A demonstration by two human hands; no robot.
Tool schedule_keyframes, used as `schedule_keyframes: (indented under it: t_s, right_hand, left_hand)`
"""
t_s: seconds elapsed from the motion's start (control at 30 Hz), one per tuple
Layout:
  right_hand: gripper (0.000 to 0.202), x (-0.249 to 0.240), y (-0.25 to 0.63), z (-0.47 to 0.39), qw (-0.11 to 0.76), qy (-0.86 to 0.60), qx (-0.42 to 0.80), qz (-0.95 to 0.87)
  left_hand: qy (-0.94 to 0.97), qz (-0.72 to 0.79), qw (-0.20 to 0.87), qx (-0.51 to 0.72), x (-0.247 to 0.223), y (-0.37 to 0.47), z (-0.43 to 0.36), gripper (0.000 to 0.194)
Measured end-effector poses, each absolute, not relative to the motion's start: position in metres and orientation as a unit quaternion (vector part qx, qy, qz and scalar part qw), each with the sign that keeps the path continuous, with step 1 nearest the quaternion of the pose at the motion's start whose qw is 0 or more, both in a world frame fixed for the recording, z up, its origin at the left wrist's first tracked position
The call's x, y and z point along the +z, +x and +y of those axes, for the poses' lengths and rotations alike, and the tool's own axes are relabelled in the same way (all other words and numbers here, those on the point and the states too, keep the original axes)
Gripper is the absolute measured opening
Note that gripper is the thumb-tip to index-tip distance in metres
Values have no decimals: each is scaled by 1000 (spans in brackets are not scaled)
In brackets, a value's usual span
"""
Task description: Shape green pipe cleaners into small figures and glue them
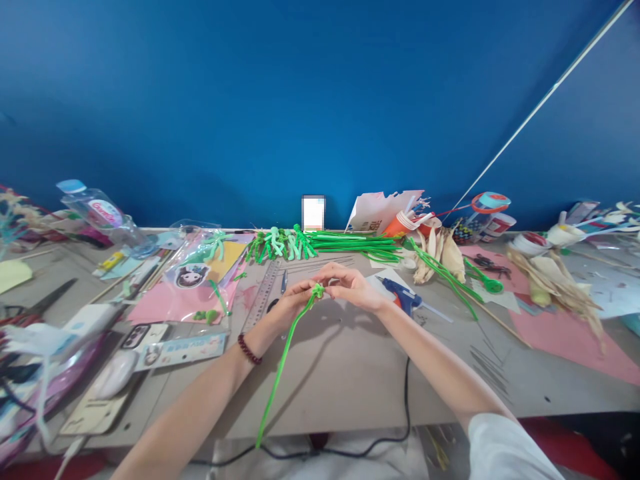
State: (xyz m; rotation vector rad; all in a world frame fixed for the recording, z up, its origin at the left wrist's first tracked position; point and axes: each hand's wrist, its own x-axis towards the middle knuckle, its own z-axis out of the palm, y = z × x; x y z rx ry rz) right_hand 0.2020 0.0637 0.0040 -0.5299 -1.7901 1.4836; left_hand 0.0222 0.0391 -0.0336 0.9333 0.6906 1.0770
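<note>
Above the middle of the table, my left hand [297, 295] and my right hand [349, 285] meet with fingertips pinched together. Between them is the bunched, curled top of a bright green pipe cleaner [287, 355]. Its long stem slants down past my left wrist toward the table's front edge. Both hands are closed on the curled end, and the fingers partly hide it. Just right of my right hand lies a blue glue gun [406, 297]. A clear ruler [261, 297] is left of my left hand.
Behind the hands lie green pipe cleaners [353, 244] and twisted green pieces [280, 244]. Dried husks [453, 257] and paper cups [399, 225] stand at the right. A plastic bottle [103, 210], scissors [53, 298] and pink paper [160, 307] are left. A black cable [407, 393] crosses the front edge.
</note>
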Motion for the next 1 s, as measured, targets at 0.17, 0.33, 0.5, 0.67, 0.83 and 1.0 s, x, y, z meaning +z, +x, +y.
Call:
schedule_keyframes:
  t_s: [0.17,0.33,0.5,0.67,0.83,1.0]
  right_hand:
    - [31,10,202,59,325,-189,558,-740]
    - [24,5,199,60,342,-209,555,-729]
    - [21,-1,198,63,346,-200,622,-674]
    - [27,-2,198,65,368,-256,621,-643]
    - [38,-3,197,69,384,-309,614,-616]
    - [38,-3,196,69,400,-324,597,-615]
  left_hand:
    - [416,306,714,472,-36,22,41,29]
    - [429,295,729,443,-40,19,43,27]
    - [433,276,745,426,-36,21,41,31]
    - [442,269,740,429,-34,23,37,30]
    - [427,297,732,441,-35,27,37,28]
    - [413,292,733,455,-33,31,37,26]
